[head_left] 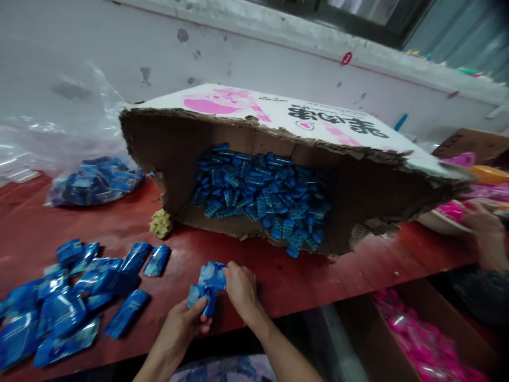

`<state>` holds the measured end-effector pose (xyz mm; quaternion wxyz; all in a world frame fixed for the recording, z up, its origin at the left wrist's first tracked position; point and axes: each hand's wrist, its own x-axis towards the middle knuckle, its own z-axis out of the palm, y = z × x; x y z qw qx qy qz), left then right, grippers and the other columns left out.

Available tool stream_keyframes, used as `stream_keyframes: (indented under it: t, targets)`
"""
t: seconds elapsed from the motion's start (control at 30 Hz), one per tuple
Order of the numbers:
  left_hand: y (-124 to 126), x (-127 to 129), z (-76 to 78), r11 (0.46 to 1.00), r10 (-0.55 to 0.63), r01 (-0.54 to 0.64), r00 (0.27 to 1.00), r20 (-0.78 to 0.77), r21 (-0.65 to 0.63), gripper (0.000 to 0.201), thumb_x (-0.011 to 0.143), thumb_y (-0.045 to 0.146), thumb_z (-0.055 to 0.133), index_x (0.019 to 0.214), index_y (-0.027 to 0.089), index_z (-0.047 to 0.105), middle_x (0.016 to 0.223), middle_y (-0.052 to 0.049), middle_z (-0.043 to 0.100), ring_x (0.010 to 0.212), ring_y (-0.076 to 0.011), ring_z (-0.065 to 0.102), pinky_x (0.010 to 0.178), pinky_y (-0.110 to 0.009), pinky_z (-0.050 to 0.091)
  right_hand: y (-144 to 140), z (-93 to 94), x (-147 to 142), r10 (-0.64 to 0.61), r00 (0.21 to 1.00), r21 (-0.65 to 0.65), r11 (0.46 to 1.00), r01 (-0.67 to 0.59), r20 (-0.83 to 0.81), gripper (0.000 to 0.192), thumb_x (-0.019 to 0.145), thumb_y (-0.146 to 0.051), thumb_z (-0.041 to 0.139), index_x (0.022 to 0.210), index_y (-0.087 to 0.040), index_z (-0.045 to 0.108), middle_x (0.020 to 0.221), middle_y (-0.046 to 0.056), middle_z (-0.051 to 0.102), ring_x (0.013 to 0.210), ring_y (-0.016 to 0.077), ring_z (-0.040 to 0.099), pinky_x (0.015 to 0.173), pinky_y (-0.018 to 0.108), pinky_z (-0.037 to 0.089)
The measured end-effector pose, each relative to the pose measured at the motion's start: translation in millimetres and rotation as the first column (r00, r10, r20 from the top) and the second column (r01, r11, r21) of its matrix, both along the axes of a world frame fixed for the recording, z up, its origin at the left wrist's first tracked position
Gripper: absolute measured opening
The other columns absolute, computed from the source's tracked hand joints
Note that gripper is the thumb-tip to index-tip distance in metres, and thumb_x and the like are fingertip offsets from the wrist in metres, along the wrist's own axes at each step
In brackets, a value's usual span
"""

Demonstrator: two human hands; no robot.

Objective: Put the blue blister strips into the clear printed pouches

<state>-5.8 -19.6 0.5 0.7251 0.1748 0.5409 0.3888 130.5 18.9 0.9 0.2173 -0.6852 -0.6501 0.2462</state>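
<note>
The tabletop [119,212] is red, the left packets [66,313] and near packets [214,276] are blue with paler patches, the carton [278,119] is white with pink and black print outside and brown inside, its pieces [258,180] are blue with teal marks, and the near right packages [421,337] are bright pink.

We look through one camera worn on the head, facing forward and down onto a red table top [119,220]. Our bare left hand [186,321] and bare right hand [242,289] sit close to the lens, below the middle of the view. Beyond the hands, we face the open side of a large white cardboard box with pink print [274,114], and farther off a stained grey wall [246,63]. Our view is rolled: the pale ledge [278,32] above that wall slopes down rightward.
</note>
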Motion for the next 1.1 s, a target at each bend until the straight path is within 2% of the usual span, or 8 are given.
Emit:
stream_keyframes:
  t: [0.17, 0.23, 0.37, 0.47, 0.57, 0.7, 0.93, 1.1]
  targets:
    - [12, 5, -2.6, 0.999, 0.042, -0.042, 0.999, 0.002, -0.002, 0.027, 0.051, 0.025, 0.077, 0.059, 0.013, 0.055, 0.042, 0.001, 0.056, 0.038, -0.0106, 0.052, 0.036, -0.019, 0.039, -5, 13.1, 11, 0.238, 0.967, 0.018, 0.97, -0.241, 0.094, 0.021, 0.077, -0.016, 0.051, 0.095, -0.023, 0.059, 0.082, 0.003, 0.068, 0.075, 0.018, 0.063, 0.064, 0.024, 0.042]
    - [20, 11, -4.4, 0.997, 0.071, -0.072, 0.996, -0.045, -0.018, 0.023, 0.051, 0.018, 0.076, 0.059, 0.013, 0.055, 0.042, 0.0, 0.058, 0.037, -0.0114, 0.053, 0.035, -0.019, 0.04, -4, 22.6, 29, 0.226, 0.964, 0.059, 0.97, -0.236, 0.141, 0.025, 0.078, -0.022, 0.052, 0.102, -0.024, 0.058, 0.087, 0.003, 0.067, 0.079, 0.0181, 0.062, 0.066, 0.024, 0.043]
    - [26, 15, -10.3, 0.995, 0.096, -0.099, 0.99, -0.102, -0.018, 0.019, 0.055, 0.013, 0.073, 0.057, 0.012, 0.054, 0.043, -0.001, 0.059, 0.037, -0.0113, 0.054, 0.035, -0.019, 0.042, 12, 38.7, 90, -0.223, 0.93, 0.16, 0.97, 0.182, 0.291, 0.024, 0.085, -0.024, 0.045, 0.104, -0.024, 0.06, 0.093, 0.006, 0.066, 0.084, 0.0176, 0.061, 0.07, 0.025, 0.044]
    - [23, 13, -11.3, 0.996, 0.092, -0.092, 0.991, -0.092, 0.003, 0.019, 0.055, 0.014, 0.074, 0.058, 0.012, 0.055, 0.042, -0.001, 0.058, 0.038, -0.0116, 0.054, 0.035, -0.019, 0.044, 26, 40.9, 136, -0.406, 0.855, 0.153, 0.914, 0.377, 0.323, 0.028, 0.088, -0.022, 0.036, 0.096, -0.021, 0.063, 0.09, 0.009, 0.063, 0.081, 0.0195, 0.061, 0.068, 0.029, 0.044]
    - [19, 12, -7.9, 0.996, 0.084, -0.083, 0.995, -0.053, 0.028, 0.022, 0.055, 0.019, 0.074, 0.054, 0.012, 0.053, 0.039, 0.001, 0.054, 0.039, -0.012, 0.055, 0.036, -0.02, 0.045, 34, 34.4, 158, -0.533, 0.782, 0.146, 0.844, 0.515, 0.324, 0.033, 0.087, -0.029, 0.04, 0.114, -0.016, 0.054, 0.11, 0.018, 0.053, 0.099, 0.0285, 0.054, 0.074, 0.038, 0.043]
    - [18, 11, -4.5, 0.996, 0.076, -0.075, 0.997, -0.03, 0.047, 0.024, 0.054, 0.025, 0.075, 0.054, 0.013, 0.053, 0.037, 0.002, 0.052, 0.039, -0.0131, 0.056, 0.036, -0.02, 0.044, 42, 24.3, 161, -0.574, 0.769, 0.083, 0.813, 0.576, 0.282, 0.046, 0.085, -0.033, 0.043, 0.125, -0.012, 0.043, 0.112, 0.025, 0.048, 0.103, 0.0376, 0.052, 0.075, 0.05, 0.042]
    - [13, 13, 1.8, 0.999, 0.044, -0.045, 0.998, 0.044, 0.026, 0.025, 0.054, 0.026, 0.075, 0.054, 0.013, 0.055, 0.034, 0.004, 0.049, 0.041, -0.0141, 0.058, 0.036, -0.019, 0.044, 44, 16.7, 154, -0.467, 0.88, 0.045, 0.884, 0.465, 0.084, 0.041, 0.074, -0.026, 0.055, 0.115, -0.021, 0.053, 0.107, 0.013, 0.058, 0.094, 0.0281, 0.058, 0.078, 0.04, 0.045]
    - [10, 15, 5.2, 0.997, 0.074, -0.07, 0.993, 0.091, -0.042, 0.024, 0.058, 0.026, 0.074, 0.055, 0.013, 0.054, 0.036, 0.004, 0.048, 0.042, -0.0128, 0.058, 0.037, -0.018, 0.044, 31, 9.2, 123, -0.373, 0.913, 0.035, 0.923, 0.383, -0.169, 0.042, 0.076, -0.038, 0.049, 0.112, -0.017, 0.05, 0.088, 0.006, 0.065, 0.071, 0.0195, 0.064, 0.061, 0.03, 0.051]
